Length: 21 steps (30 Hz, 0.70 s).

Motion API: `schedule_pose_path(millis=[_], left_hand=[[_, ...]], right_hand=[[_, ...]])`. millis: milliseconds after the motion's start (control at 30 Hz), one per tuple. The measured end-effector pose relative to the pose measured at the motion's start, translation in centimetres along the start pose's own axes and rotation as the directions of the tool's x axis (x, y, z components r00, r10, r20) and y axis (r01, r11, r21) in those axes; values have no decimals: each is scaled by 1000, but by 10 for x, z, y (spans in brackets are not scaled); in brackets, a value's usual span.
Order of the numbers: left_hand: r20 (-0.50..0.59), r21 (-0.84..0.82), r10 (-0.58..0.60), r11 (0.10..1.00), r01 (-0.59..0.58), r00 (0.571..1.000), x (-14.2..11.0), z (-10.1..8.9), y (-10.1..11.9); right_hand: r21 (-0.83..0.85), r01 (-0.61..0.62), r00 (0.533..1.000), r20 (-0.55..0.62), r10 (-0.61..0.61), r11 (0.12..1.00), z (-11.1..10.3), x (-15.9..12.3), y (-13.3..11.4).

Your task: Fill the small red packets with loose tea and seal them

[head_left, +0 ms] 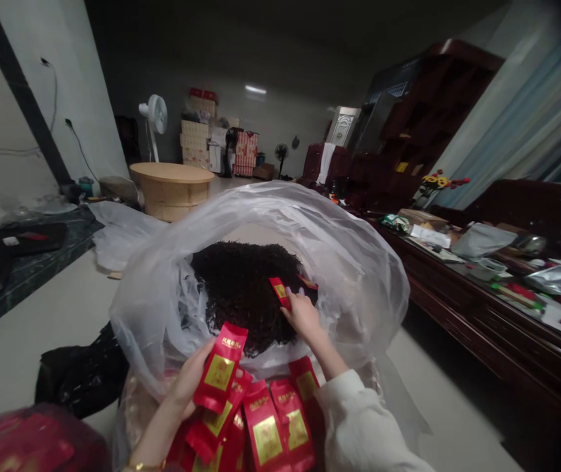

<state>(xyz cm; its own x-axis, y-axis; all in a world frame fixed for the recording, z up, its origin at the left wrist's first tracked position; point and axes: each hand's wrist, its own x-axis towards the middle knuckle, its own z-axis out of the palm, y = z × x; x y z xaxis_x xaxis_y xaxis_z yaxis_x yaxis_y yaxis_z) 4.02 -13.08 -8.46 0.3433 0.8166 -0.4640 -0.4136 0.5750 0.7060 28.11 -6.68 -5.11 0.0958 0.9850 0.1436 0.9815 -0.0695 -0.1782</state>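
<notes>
A big translucent plastic bag (359, 262) stands wide open before me, with a heap of dark dried leaves (245, 275) inside that look like loose tea. My right hand (302, 313) is over the heap, its fingers closed on a small red and gold packet (280, 292). Another bit of red shows beside those fingers, partly hidden. At the bag's near side, my left hand (194, 373) grips an upright red foil packet (220, 367) with a gold label; its fingertips are behind the packet. Several similar red packets (265, 429) lie below and between my forearms.
A red plastic bag (34, 439) and a black bag (83, 370) lie on the floor at left. On the right runs a long dark wooden cabinet (457, 314) with clutter on top. Behind are a round wooden table (172, 174), a white fan (156, 115) and stacked boxes (195, 144).
</notes>
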Motion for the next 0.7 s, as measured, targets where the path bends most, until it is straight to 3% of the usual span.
schedule_pose_path(millis=[200, 300, 400, 467, 567, 700], left_hand=[[-171, 49, 165, 986, -159, 971, 2, -18, -8], [-132, 124, 153, 983, -137, 979, -4, -17, -6], [-47, 246, 158, 959, -141, 986, -10, -16, -3], [29, 344, 185, 921, -183, 982, -11, -16, -3], [88, 402, 225, 883, -241, 970, -2, -17, -1], [-41, 146, 295, 947, -287, 954, 15, -12, 16]], right_hand=[[-70, -14, 996, 82, 20, 997, 13, 1, 8], [-47, -57, 995, 82, 60, 997, 12, 4, 10], [18, -49, 998, -33, 50, 999, 11, 3, 16], [98, 40, 983, -181, -21, 994, 11, 1, 19], [218, 265, 903, -397, -163, 939, 13, -2, 18], [319, 512, 785, -551, -284, 797, 18, -6, 0]])
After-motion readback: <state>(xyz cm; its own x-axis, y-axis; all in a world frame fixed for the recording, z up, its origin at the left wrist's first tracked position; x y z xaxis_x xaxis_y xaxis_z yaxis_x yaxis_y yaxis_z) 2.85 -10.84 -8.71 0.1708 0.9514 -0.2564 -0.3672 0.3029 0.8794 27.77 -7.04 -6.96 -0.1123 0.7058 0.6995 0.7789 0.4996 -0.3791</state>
